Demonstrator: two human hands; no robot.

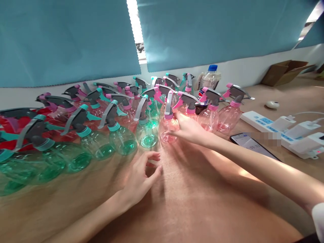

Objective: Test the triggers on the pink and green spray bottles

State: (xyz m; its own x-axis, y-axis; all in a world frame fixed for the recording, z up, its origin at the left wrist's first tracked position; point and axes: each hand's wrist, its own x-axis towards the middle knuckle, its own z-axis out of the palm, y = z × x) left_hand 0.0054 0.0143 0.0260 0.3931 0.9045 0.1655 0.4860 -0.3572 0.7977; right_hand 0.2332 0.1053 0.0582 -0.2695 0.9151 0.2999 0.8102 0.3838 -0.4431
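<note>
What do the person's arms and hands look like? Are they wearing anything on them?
The left hand and right hand wear no gloves, and no watch shows. The forearms are slim and bare. A bit of white sleeve shows on the right; no left sleeve is visible.

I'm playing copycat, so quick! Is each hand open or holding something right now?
Left hand: open, fingers and thumb apart, holding nothing.
Right hand: closed around the side of a pink spray bottle.
</note>
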